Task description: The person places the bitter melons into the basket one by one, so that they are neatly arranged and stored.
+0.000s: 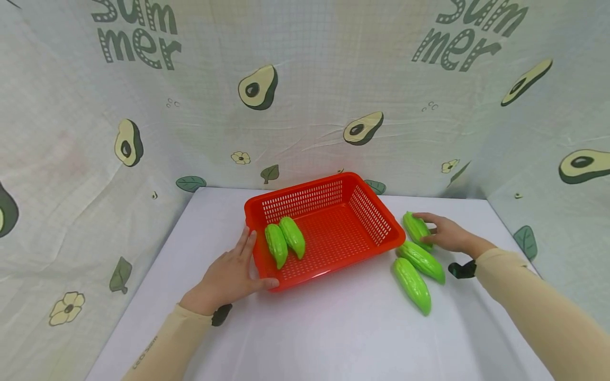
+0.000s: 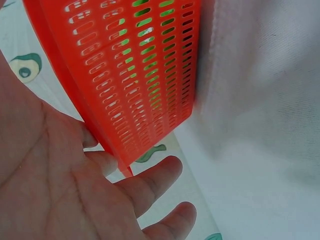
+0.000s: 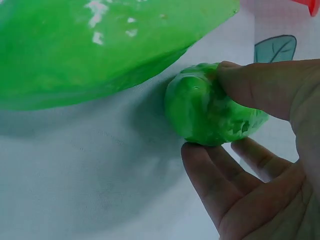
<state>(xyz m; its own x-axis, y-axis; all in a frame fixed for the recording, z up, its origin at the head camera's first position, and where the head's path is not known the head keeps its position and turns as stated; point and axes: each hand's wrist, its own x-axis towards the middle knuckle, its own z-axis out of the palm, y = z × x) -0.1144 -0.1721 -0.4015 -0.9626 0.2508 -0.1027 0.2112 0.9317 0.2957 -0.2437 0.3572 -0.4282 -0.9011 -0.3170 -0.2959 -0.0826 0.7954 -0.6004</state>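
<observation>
The person's right hand (image 1: 448,233) is holding a bumpy green veggie (image 1: 415,228). The thumb is pressing on one side of it, and the fingers are touching the other side. This veggie is sitting to the right of the red basket (image 1: 338,233). I cannot tell if it is touching the white desk (image 1: 324,338). A second veggie (image 1: 424,262) is lying just beside the basket's corner, and a third veggie (image 1: 413,286) is lying next to that one, closer to the person.

The left hand (image 1: 229,275) is keeping its fingers straight and loose. They are touching the left end of the basket, and the thumb is resting by the near corner. Inside, a fourth veggie (image 1: 276,246) and a fifth veggie (image 1: 292,237) are lying side by side at that end. Behind the desk, a pale cloth (image 1: 314,53) is showing avocados and leaves.
</observation>
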